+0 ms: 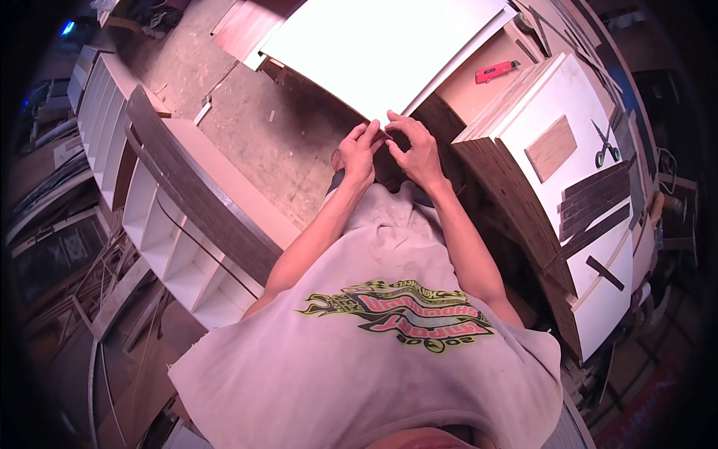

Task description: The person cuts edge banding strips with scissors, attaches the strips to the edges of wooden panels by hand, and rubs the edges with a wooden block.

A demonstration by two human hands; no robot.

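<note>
And here's the white panel [381, 56], at the far side in front of the person, both hands right at its near corner. The left hand [357, 156] has its fingertips bunched by the edge, though in that glare I can't tell whether they're clamped on anything; the right hand [419, 153] is curved, thumb and forefinger apart, forefinger reaching the corner. This one should handle stiff and fairly heavy, smooth-faced, its corners easily chipped: best held by opposite edges, two-handed. It's pointing corner-first at the person, its longer visible edge, likely the long axis, running far right
</note>
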